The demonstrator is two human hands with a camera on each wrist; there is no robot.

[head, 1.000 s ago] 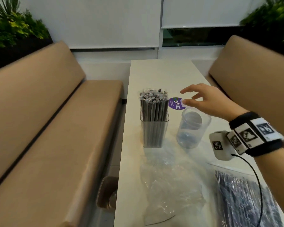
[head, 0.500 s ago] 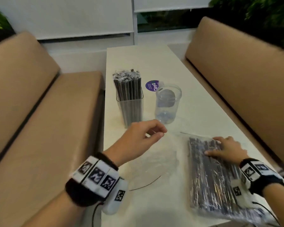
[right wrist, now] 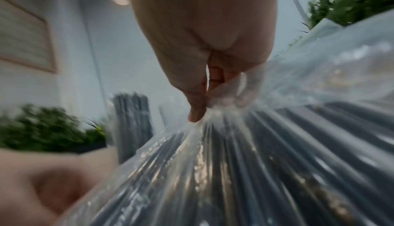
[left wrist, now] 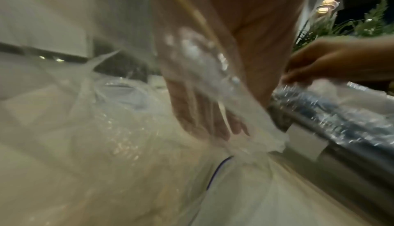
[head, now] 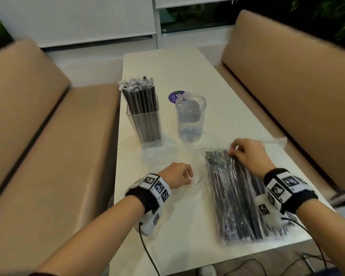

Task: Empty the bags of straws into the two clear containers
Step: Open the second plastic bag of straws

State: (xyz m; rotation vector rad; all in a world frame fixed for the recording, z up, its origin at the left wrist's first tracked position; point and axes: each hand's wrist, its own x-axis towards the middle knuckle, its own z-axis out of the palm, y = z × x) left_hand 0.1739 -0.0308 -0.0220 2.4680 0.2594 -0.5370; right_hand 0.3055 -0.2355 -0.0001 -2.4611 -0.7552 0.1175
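A square clear container (head: 145, 124) packed with grey straws stands on the white table (head: 187, 68). Right of it is a round clear container (head: 190, 116) with no straws in it. A full bag of dark straws (head: 237, 200) lies flat at the near right. My right hand (head: 232, 153) pinches the bag's clear film at its far end; the right wrist view shows thumb and finger nipping the film (right wrist: 211, 109) above the straws (right wrist: 234, 170). My left hand (head: 189, 179) is curled and grips an empty crumpled clear bag (head: 163, 154); its fingers (left wrist: 213, 125) show through the plastic.
Tan padded benches (head: 48, 148) flank the narrow table on both sides. A purple round sticker (head: 174, 96) lies behind the round container. Cables (head: 147, 253) run from my wristbands over the near table edge. Plants stand behind the benches.
My left hand has drawn back toward me and closed on the empty bag. My right hand has slid to the far end of the full bag and pinched its film.
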